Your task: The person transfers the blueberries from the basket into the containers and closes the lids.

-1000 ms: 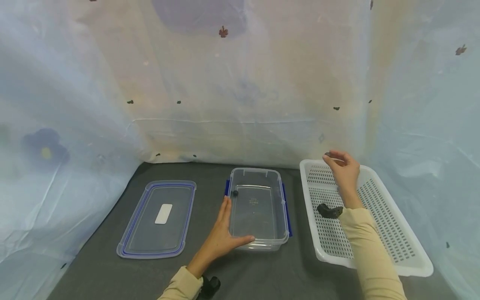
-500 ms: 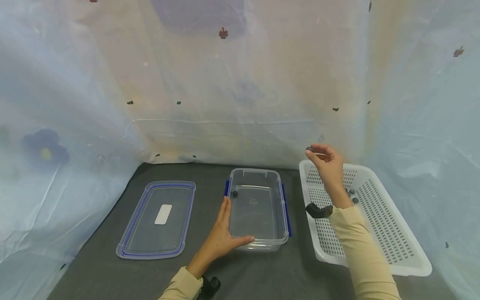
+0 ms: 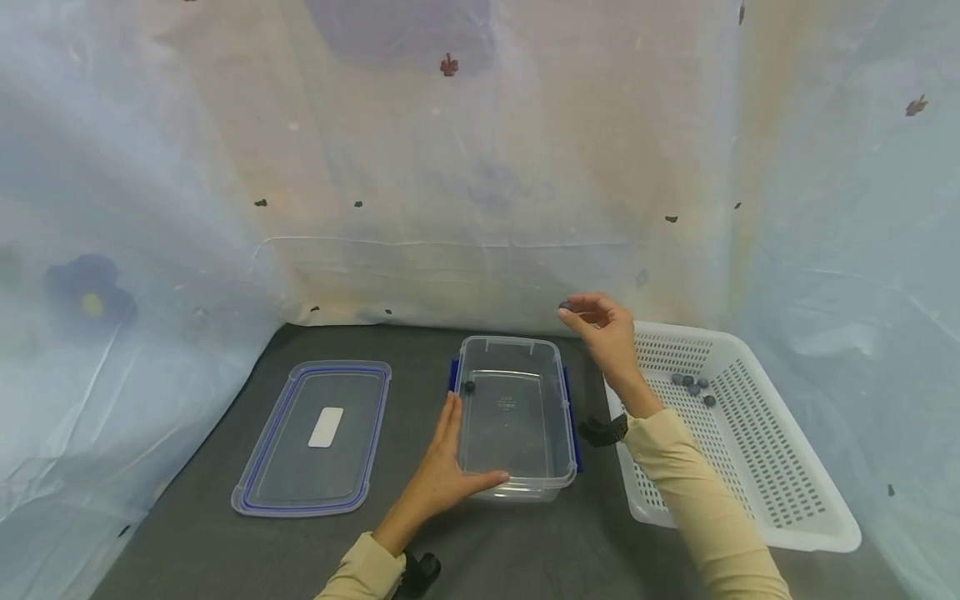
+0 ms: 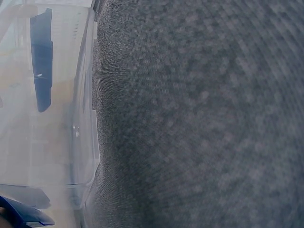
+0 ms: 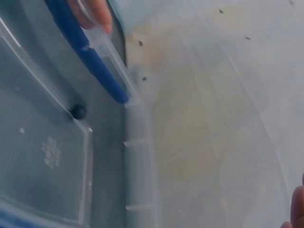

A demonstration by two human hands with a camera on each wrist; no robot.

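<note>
A clear plastic container (image 3: pixel 517 454) stands on the dark mat with one small dark berry (image 3: pixel 469 387) inside near its left wall; the right wrist view shows that berry (image 5: pixel 78 112) too. My left hand (image 3: pixel 448 457) rests against the container's front left corner, fingers straight along the side, thumb along the front rim. My right hand (image 3: pixel 581 315) hovers over the container's far right corner and pinches another dark berry (image 3: pixel 564 306) between thumb and fingertips. Several more berries (image 3: pixel 693 385) lie in the white slotted basket (image 3: pixel 757 467) to the right.
The container's clear lid (image 3: pixel 315 437) with a blue rim lies flat to the left. Blue clasps (image 3: pixel 573 425) hang on the container's sides. Pale plastic sheeting (image 3: pixel 480 183) closes the back and both sides. Dark mat (image 4: pixel 199 123) fills the left wrist view.
My right hand has moved left from above the basket to above the container's far right corner, carrying the pinched berry. The left hand and container have stayed put.
</note>
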